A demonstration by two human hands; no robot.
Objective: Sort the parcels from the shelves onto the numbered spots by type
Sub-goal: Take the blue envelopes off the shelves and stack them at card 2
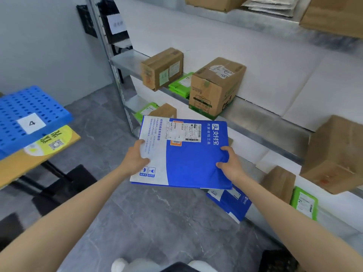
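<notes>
head view: the carry step is in hand. the left hand (135,160) and right hand (229,163) grip a mailer (186,154) by its side edges, fingers (225,149) curled round it, held level just in front of the shelf (255,118). it is thin, blue and white, label up. next, i judge, it needs a turn away from the shelf to its numbered spot, perhaps tray 4 (29,107), left of the shelf.
</notes>
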